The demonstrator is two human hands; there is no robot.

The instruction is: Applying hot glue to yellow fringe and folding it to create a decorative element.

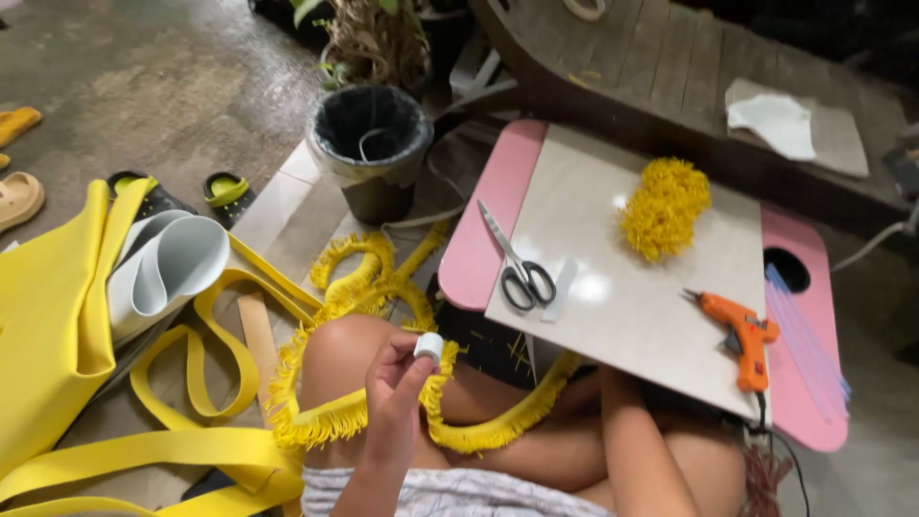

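Note:
My left hand (397, 393) is raised above my left knee and pinches a small white ring-shaped piece (429, 346) between thumb and fingers. A long yellow fringe strip (373, 287) runs from the floor over my knee and across my lap. My right hand is hidden under the edge of the white board (622, 297); only the forearm (637, 450) shows. On the board lie black-handled scissors (517, 268), a white strip (560, 290), a bunch of yellow fringe (665, 206) and an orange glue gun (742, 335).
The board rests on a small pink table (479, 239) with clear glue sticks (809, 345) at its right. A lined black bin (371, 144) stands behind. Yellow foam sheets (53, 316), a white roll (168, 268) and yellow strips (191, 383) lie left; sandals (225, 191) beyond.

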